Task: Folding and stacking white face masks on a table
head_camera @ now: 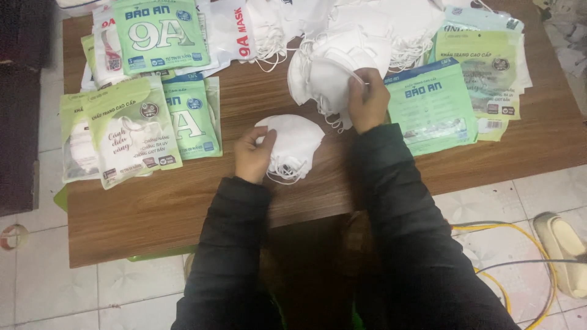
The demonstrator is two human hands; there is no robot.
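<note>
My left hand [252, 154] rests on a small stack of folded white face masks [295, 146] lying on the wooden table [183, 201], fingers pressing its left edge. My right hand [369, 101] is raised a little farther back, pinching a single white mask [330, 76] pulled from a large loose heap of white masks [367, 24] at the back of the table. Both arms wear dark padded sleeves.
Green and white flat mask packages lie at the left [131, 131], back left [160, 33] and right [431, 107] of the table. Beyond the table's near edge is tiled floor with a yellow cable [520, 244] and a pale slipper [559, 244] at the right.
</note>
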